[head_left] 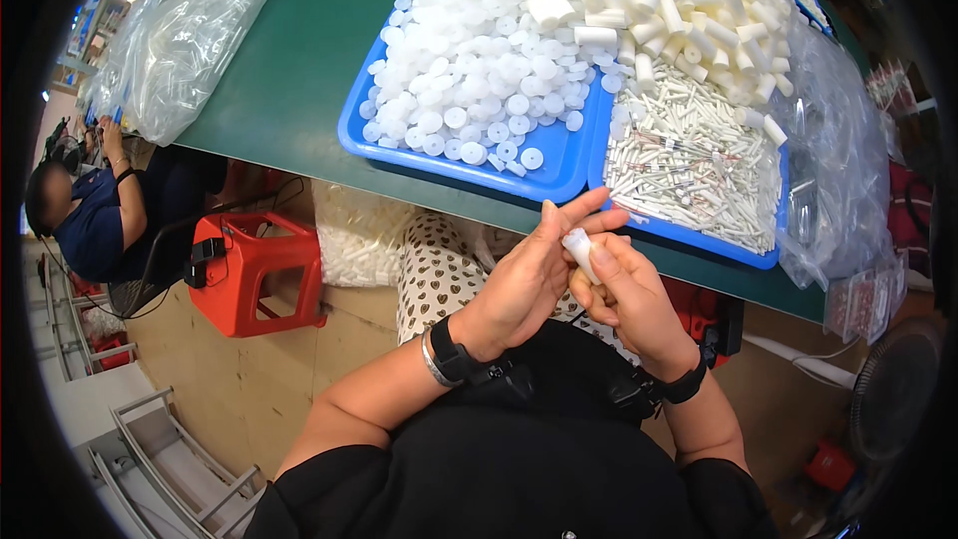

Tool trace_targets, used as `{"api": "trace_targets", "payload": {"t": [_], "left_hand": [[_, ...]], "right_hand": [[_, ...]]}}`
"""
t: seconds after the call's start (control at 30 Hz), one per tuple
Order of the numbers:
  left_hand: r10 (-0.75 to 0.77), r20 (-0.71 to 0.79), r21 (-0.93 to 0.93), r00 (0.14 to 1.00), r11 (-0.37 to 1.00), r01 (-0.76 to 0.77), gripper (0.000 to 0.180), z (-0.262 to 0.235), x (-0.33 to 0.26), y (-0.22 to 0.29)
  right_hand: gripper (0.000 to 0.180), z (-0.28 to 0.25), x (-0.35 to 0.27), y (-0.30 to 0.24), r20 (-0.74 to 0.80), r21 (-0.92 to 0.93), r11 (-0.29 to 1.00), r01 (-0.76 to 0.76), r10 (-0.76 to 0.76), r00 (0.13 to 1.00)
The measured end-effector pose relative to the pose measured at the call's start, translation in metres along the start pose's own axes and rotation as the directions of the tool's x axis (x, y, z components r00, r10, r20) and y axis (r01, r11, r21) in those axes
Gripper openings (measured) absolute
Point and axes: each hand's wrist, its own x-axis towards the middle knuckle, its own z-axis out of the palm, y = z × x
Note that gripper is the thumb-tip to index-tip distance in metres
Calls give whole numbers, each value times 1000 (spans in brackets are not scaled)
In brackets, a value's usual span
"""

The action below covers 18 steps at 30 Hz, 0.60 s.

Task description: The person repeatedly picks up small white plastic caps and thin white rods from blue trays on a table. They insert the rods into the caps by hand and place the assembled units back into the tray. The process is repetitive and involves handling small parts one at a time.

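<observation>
Near the centre of the frame we see both hands brought together just below the table (pixel 299 80) edge. The right hand (pixel 634 294) pinches a small white plastic cylinder (pixel 580 250) between thumb and fingers, its top end showing above the thumb. The left hand (pixel 529 274) is partly spread — its fingers stretch up and to the right, touching the cylinder from the left side, with the index fingertip reaching toward the tray rim. Both wrists carry dark bands, and the left one a metal bangle as well.

Above the hands, on the green table, lie two blue trays side by side. The left blue tray (pixel 559 175) holds a heap of small white round caps (pixel 479 70). The right blue tray (pixel 699 238) holds thin white sticks (pixel 699 165), with a clear bag of white cylinders (pixel 689 10) resting over its upper part.

At the upper left of the frame a large clear plastic bag (pixel 185 35) sits on the table — below it, at the left edge, another person (pixel 95 215) is seated. A red plastic stool (pixel 254 279) stands on the floor at centre left.
</observation>
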Motion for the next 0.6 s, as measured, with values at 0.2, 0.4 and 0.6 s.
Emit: {"api": "trace_targets", "payload": {"t": [0.2, 0.4, 0.6], "left_hand": [[-10, -65, 95, 998, 995, 16, 62, 0, -5, -9], [-164, -195, 135, 967, 972, 192, 61, -20, -27, -22], [-510, -372, 32, 776, 828, 559, 70, -70, -40, -1]], "right_hand": [[27, -7, 8, 19, 27, -258, 961, 97, -93, 995], [28, 2, 7, 35, 110, -819, 505, 271, -326, 939], [38, -38, 36, 79, 119, -905, 368, 211, -257, 959]]}}
